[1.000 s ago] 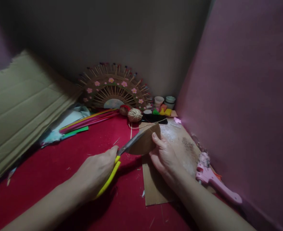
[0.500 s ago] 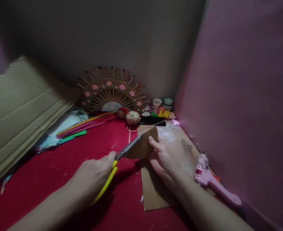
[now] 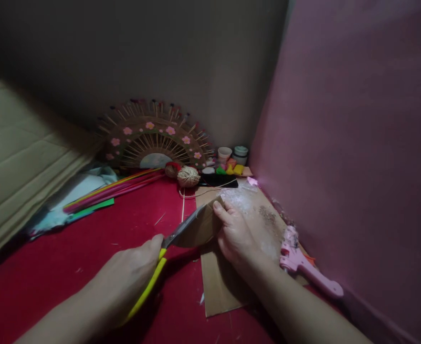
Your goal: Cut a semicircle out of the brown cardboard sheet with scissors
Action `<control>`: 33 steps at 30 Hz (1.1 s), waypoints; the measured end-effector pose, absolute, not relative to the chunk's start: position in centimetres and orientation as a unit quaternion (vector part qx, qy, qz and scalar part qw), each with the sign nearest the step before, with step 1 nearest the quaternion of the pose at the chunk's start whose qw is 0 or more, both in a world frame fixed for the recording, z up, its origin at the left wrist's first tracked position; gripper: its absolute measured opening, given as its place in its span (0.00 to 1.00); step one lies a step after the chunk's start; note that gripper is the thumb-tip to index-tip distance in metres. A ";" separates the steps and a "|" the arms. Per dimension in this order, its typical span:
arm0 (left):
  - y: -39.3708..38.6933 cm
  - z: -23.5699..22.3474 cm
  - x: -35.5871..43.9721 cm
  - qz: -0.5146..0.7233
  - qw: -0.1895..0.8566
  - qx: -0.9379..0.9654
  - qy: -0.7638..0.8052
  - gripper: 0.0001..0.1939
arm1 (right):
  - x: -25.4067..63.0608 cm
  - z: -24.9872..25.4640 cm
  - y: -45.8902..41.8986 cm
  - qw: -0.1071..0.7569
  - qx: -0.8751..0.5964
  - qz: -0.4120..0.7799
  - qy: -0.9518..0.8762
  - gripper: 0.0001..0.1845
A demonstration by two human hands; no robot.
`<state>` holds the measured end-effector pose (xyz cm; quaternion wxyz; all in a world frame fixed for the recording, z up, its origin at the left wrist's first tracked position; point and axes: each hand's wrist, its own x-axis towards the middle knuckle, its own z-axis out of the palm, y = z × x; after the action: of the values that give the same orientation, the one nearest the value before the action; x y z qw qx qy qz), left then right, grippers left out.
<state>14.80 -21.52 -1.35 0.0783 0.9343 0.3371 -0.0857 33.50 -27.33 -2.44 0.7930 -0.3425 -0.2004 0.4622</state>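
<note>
My left hand (image 3: 133,270) is closed around the yellow handles of a pair of scissors (image 3: 146,290). Their grey blades point up and to the right and lie along the upper edge of a piece of brown cardboard (image 3: 198,230). My right hand (image 3: 234,231) pinches that cardboard at its right end, thumb on top and the other fingers mostly hidden behind. The piece is held in the air above a larger flat cardboard sheet (image 3: 219,291) lying on the red surface.
A decorated stick fan (image 3: 170,131) leans on the back wall, with a twine ball (image 3: 188,177) before it. A pink glue gun (image 3: 307,267) lies at right. Coloured strips (image 3: 113,188) and large cardboard (image 3: 24,157) are at left. A cup (image 3: 224,153) stands near the corner.
The whole view has shifted, so the surroundings sit further left. Both hands keep their grips, and the right hand with the cardboard sits slightly lower.
</note>
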 end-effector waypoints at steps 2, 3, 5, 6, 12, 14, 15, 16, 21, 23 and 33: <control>-21.6 -1.1 14.9 -0.106 0.048 0.935 0.336 0.14 | 33.4 -2.4 -27.4 0.797 -0.338 0.458 -0.200 0.11; -21.5 -0.9 14.9 -0.116 0.027 0.935 0.335 0.15 | 33.4 -2.4 -27.4 0.798 -0.335 0.458 -0.200 0.11; -21.4 -0.6 14.8 -0.136 -0.008 0.935 0.327 0.18 | 33.4 -2.4 -27.4 0.799 -0.331 0.459 -0.200 0.11; -21.3 -0.5 14.7 -0.143 -0.016 0.936 0.320 0.19 | 33.4 -2.4 -27.4 0.799 -0.330 0.460 -0.201 0.10; -21.1 -0.7 14.3 -0.141 0.004 0.940 0.311 0.20 | 33.5 -2.6 -27.4 0.792 -0.339 0.461 -0.214 0.08; -21.3 -0.7 14.3 -0.126 0.027 0.941 0.314 0.20 | 33.5 -2.8 -27.3 0.790 -0.343 0.456 -0.225 0.08; -21.4 -0.6 14.3 -0.116 0.038 0.941 0.315 0.19 | 33.5 -2.9 -27.2 0.790 -0.345 0.451 -0.231 0.08; -21.6 -0.5 14.4 -0.105 0.046 0.942 0.314 0.19 | 33.5 -3.0 -27.2 0.790 -0.346 0.447 -0.238 0.08; -21.8 -0.1 14.6 -0.094 0.081 0.940 0.317 0.17 | 33.0 -3.6 -27.1 0.786 -0.348 0.438 -0.264 0.06; -21.7 -0.1 14.6 -0.107 0.062 0.938 0.323 0.15 | 32.8 -3.8 -27.2 0.782 -0.348 0.445 -0.265 0.06; -21.7 0.1 14.6 -0.158 -0.017 0.933 0.321 0.16 | 32.6 -3.4 -27.3 0.775 -0.363 0.463 -0.229 0.09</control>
<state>14.61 -21.71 0.11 -0.0172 0.9335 0.3215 -0.1581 32.61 -27.31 -3.42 0.7755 -0.3627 -0.2293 0.4631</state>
